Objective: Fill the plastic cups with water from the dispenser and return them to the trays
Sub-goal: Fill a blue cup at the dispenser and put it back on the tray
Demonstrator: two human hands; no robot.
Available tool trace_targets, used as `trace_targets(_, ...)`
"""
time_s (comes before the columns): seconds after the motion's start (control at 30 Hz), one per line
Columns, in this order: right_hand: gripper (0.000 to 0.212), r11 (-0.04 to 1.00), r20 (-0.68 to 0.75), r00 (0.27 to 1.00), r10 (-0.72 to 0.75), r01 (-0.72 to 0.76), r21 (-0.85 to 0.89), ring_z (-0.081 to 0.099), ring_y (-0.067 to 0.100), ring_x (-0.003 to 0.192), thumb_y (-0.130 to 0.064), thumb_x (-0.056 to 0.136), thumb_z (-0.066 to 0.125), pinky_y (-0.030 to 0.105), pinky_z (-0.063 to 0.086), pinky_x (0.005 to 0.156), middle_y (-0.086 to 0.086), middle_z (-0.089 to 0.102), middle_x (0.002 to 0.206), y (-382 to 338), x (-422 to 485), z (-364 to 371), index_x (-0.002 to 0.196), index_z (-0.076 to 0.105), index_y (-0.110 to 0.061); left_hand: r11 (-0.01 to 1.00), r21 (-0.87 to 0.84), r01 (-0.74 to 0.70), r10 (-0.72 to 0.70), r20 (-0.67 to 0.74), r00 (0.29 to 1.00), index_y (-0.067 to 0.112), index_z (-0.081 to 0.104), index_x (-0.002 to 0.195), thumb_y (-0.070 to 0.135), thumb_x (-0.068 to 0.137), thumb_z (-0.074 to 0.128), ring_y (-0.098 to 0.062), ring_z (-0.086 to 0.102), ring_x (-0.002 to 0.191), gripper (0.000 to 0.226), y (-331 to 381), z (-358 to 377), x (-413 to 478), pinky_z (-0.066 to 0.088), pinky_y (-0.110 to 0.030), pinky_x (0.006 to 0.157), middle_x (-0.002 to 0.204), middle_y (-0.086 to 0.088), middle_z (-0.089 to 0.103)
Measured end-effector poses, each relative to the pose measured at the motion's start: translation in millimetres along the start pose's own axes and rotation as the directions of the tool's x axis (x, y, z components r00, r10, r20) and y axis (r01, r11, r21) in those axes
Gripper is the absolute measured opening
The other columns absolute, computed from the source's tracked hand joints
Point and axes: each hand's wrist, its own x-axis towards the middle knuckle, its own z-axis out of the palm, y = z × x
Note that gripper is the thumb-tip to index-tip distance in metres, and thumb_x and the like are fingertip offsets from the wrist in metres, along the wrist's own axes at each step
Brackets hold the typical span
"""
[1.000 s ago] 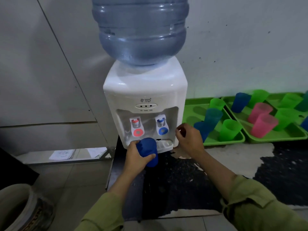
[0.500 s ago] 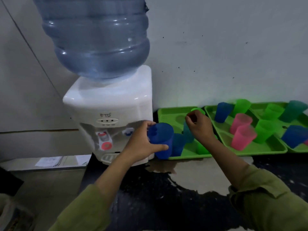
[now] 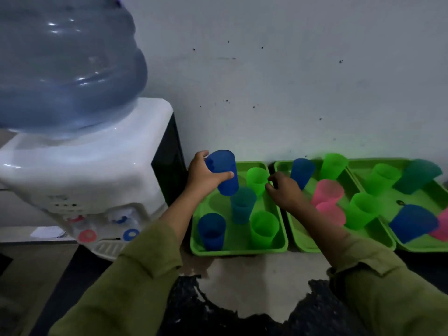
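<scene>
My left hand (image 3: 202,175) grips a blue plastic cup (image 3: 224,173) upright, held above the back left corner of the left green tray (image 3: 238,249). That tray holds a second blue cup (image 3: 211,231), a teal cup (image 3: 242,204) and two green cups (image 3: 263,229). My right hand (image 3: 283,190) hovers with loosely curled fingers over the edge between the left tray and the middle tray (image 3: 308,246), touching no cup that I can see. The white dispenser (image 3: 80,170) with its blue bottle (image 3: 65,66) stands at the left.
The middle tray carries blue, green and pink cups (image 3: 327,190). A third green tray (image 3: 417,246) at the right holds more cups, some tilted. All trays sit against the pale wall (image 3: 291,81) on a dark, patchy counter (image 3: 242,275). The dispenser's drip grate (image 3: 106,248) juts forward.
My left hand carried the blue cup from under the dispenser's tap rightward to above the left tray. My right hand moved right from the dispenser to the tray edge. The view panned right.
</scene>
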Motion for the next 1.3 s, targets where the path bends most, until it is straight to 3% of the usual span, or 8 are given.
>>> trace_targets(0.13, 0.039, 0.993, 0.151, 0.985, 0.088, -0.075, -0.088, 0.053, 0.035, 0.115, -0.023, 0.093, 0.049, 0.037, 0.041, 0.092, 0.020, 0.057, 0.124, 26.8, 15.8, 13.2, 0.125, 0.052, -0.001, 0.995, 0.048, 0.088, -0.085, -0.063, 0.994, 0.013, 0.039, 0.131, 0.020, 0.061, 0.083, -0.022, 0.049, 0.114, 0.083, -23.0, 22.3, 32.6, 0.043, -0.026, 0.083, 0.131, -0.007, 0.044)
trace_targets(0.37, 0.033, 0.979, 0.343, 0.921, 0.183, -0.140, -0.146, 0.055, 0.034, 0.111, -0.012, 0.090, 0.048, 0.034, 0.044, 0.088, 0.023, 0.056, 0.123, 59.2, 27.1, 41.0, 0.119, 0.054, 0.003, 0.968, 0.178, 0.175, -0.161, -0.090, 0.983, 0.009, 0.044, 0.125, 0.016, 0.057, 0.087, -0.025, 0.050, 0.114, 0.081, -64.1, 40.4, 66.9, 0.043, -0.030, 0.089, 0.128, -0.010, 0.047)
trace_targets(0.57, 0.036, 0.988, 0.340, 0.930, 0.141, -0.108, -0.114, 0.047, 0.032, 0.123, -0.012, 0.092, 0.045, 0.032, 0.038, 0.097, 0.024, 0.044, 0.138, 67.2, 25.7, 48.6, 0.125, 0.048, 0.003, 0.949, 0.255, 0.186, -0.181, -0.043, 0.983, 0.006, 0.045, 0.126, 0.014, 0.057, 0.087, -0.026, 0.049, 0.117, 0.082, -88.3, 52.4, 73.9, 0.040, -0.029, 0.091, 0.131, -0.012, 0.047)
trace_targets(0.63, 0.035, 0.988, 0.329, 0.934, 0.142, -0.114, -0.103, 0.050, 0.033, 0.119, -0.011, 0.092, 0.045, 0.033, 0.040, 0.094, 0.023, 0.044, 0.139, 68.3, 25.2, 49.7, 0.124, 0.050, 0.002, 0.943, 0.274, 0.189, -0.188, -0.033, 0.982, 0.005, 0.045, 0.128, 0.015, 0.057, 0.087, -0.027, 0.049, 0.117, 0.083, -92.3, 55.1, 74.5, 0.040, -0.029, 0.091, 0.131, -0.013, 0.047)
trace_targets(0.83, 0.031, 0.984, 0.304, 0.936, 0.176, -0.160, -0.079, 0.056, 0.032, 0.107, -0.013, 0.092, 0.045, 0.036, 0.045, 0.088, 0.020, 0.058, 0.120, 69.6, 25.3, 51.3, 0.120, 0.053, -0.003, 0.932, 0.307, 0.191, -0.195, -0.018, 0.981, 0.004, 0.043, 0.130, 0.015, 0.059, 0.087, -0.029, 0.048, 0.118, 0.085, -96.0, 58.0, 74.4, 0.041, -0.033, 0.094, 0.132, -0.015, 0.047)
trace_targets(1.17, 0.034, 0.988, 0.275, 0.950, 0.147, -0.128, -0.085, 0.054, 0.032, 0.115, -0.013, 0.092, 0.043, 0.034, 0.044, 0.093, 0.018, 0.058, 0.126, 64.5, 16.0, 27.5, 0.121, 0.058, -0.005, 0.904, 0.400, 0.150, -0.189, 0.059, 0.980, 0.004, 0.039, 0.135, 0.011, 0.067, 0.080, -0.031, 0.048, 0.120, 0.079, -79.8, 49.1, 61.1, 0.042, -0.036, 0.095, 0.134, -0.017, 0.045)
trace_targets(1.3, 0.031, 0.995, 0.176, 0.980, 0.089, -0.080, -0.053, 0.056, 0.032, 0.112, -0.012, 0.089, 0.045, 0.036, 0.045, 0.092, 0.016, 0.063, 0.120, 61.1, 6.2, 9.3, 0.115, 0.063, -0.006, 0.924, 0.366, 0.109, -0.116, -0.003, 0.993, 0.006, 0.041, 0.134, 0.013, 0.072, 0.076, -0.030, 0.044, 0.124, 0.072, -63.0, 49.1, 52.3, 0.038, -0.035, 0.100, 0.137, -0.017, 0.041)
